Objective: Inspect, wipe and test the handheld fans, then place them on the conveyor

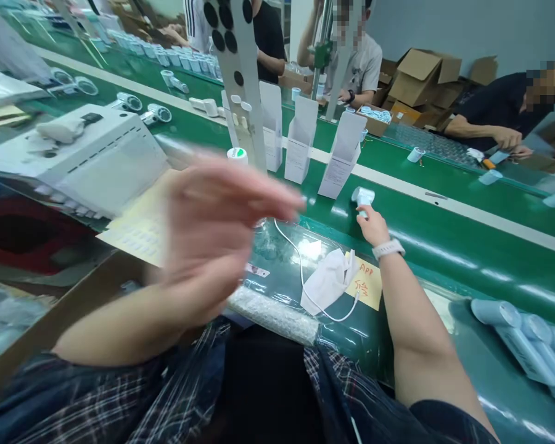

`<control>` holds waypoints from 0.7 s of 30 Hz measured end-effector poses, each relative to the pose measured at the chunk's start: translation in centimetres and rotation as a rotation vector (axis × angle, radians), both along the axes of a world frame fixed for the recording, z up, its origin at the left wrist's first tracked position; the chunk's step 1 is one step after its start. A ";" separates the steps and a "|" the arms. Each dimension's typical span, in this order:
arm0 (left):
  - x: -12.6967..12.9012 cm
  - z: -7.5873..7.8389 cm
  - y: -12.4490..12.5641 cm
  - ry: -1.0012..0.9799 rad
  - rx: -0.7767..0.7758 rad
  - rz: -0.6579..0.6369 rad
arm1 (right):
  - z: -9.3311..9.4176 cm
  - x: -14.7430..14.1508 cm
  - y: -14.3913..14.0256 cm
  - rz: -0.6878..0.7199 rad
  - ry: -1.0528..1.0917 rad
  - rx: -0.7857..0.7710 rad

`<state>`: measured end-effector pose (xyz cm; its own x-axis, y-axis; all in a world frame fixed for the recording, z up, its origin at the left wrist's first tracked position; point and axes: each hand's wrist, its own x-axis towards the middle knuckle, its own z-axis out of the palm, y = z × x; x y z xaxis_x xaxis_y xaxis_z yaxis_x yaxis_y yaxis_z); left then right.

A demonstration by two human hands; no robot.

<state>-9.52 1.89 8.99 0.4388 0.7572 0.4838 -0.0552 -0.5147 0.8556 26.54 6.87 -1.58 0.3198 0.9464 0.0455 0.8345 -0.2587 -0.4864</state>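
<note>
small white plastic handheld device (363, 197): lies on the green conveyor belt (444, 240), just in front of three upright open white cardboard cartons (300, 148). the right hand (374, 227) touches its near end with the fingertips; whether the fingers close around it cannot be told. a white wristband sits on that wrist.

left hand (222, 228): raised in front of the camera, blurred, fingers spread apart, holding nothing visible. it hangs above the pale yellow sheet of small labels (139, 228) and near the white bottle with a green cap (237, 155).

near edge of the worktop (282, 283): white cable (300, 265) looping to a crumpled white cloth or pouch (328, 280); yellow handwritten note (366, 283) beside it; a strip of bubble wrap (272, 314) along the edge.

left: white boxy machine (87, 154). right: row of pale blue cylindrical parts (527, 339). far side of the belt: other people seated among brown cardboard boxes (420, 77); more white devices lie up the line.

risks, as judgement:
- the device is held only at one end; a light fingertip contact could let it roll or slide away on the belt.
- the cartons stand unsupported just behind; a nudge from the right hand or the device could topple them.
- the left hand sweeping blurred and unwatched could knock the capped bottle or scatter the label sheet.
- the loose cable loop could snag a wrist and drag the cloth off the edge.
</note>
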 end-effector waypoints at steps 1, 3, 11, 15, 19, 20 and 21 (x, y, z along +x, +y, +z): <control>2.0 -2.5 0.2 -0.066 -0.292 -0.185 | 1.0 -0.7 -1.9 0.040 0.018 0.004; 6.3 -7.1 0.2 -0.048 -0.504 -0.239 | 2.4 -2.7 -6.6 0.134 0.045 0.032; 11.9 -10.4 -1.3 -0.487 -1.191 -0.353 | -0.2 -5.6 -19.4 -0.107 0.106 0.037; 11.1 -9.5 -1.2 -0.506 -1.089 -0.455 | -2.8 -5.8 -19.3 -0.140 0.100 -0.005; 10.5 -9.5 -1.4 -0.449 -1.028 -0.435 | -1.9 -8.0 -20.5 -0.050 0.469 0.052; 10.3 -9.4 -1.6 -0.445 -1.033 -0.426 | -1.5 -8.6 -20.8 -0.015 0.642 0.060; 10.1 -9.2 -1.8 -0.447 -1.035 -0.423 | -1.1 -9.2 -21.0 0.021 0.810 0.061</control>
